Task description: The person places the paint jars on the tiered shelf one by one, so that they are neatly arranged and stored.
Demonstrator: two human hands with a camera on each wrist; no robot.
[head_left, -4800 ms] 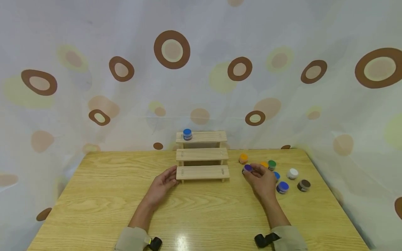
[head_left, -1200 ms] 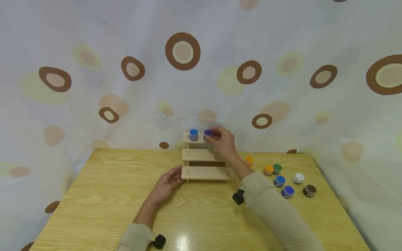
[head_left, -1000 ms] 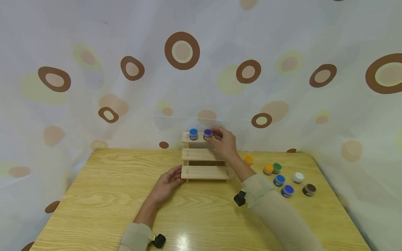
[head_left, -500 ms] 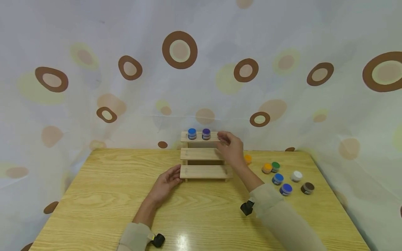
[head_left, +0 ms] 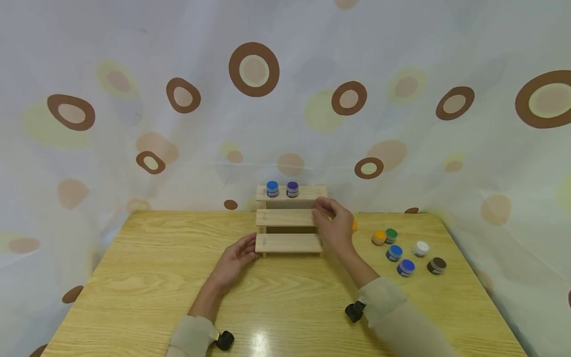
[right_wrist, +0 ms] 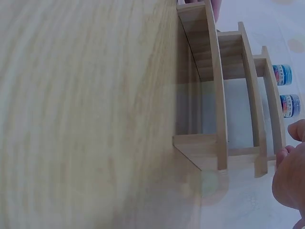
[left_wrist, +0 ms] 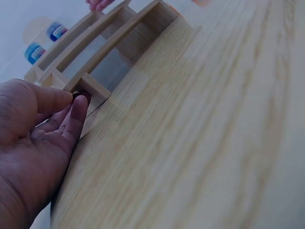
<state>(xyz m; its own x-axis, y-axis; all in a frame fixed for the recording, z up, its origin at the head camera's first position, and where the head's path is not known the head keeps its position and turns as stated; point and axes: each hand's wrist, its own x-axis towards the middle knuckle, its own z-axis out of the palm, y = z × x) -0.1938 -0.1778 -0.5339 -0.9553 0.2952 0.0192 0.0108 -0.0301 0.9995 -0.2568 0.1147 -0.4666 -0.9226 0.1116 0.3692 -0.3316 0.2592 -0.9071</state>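
A three-tier wooden rack (head_left: 287, 218) stands at the back of the table. On its top tier sit a blue-lidded jar (head_left: 272, 189) and a purple-lidded jar (head_left: 292, 190), side by side towards the left. My left hand (head_left: 232, 263) holds the left end of the bottom tier; in the left wrist view its thumb and fingers meet the board's end and leg. My right hand (head_left: 335, 225) is beside the rack's right end, fingers loosely bent, with nothing between them. Part of the middle tier's right end is hidden behind it.
On the right of the table stand small jars: an orange one (head_left: 379, 237), a green one (head_left: 390, 235), a lighter blue one (head_left: 394, 253), a darker blue one (head_left: 406, 267), a white one (head_left: 421, 248) and a brown one (head_left: 436, 266). Another orange jar (head_left: 354, 226) is partly behind my right hand.
My right hand carried the purple-lidded jar from the right side to the top tier, let it go beside the blue-lidded one, then drew back right and down. My left hand stays at the rack.
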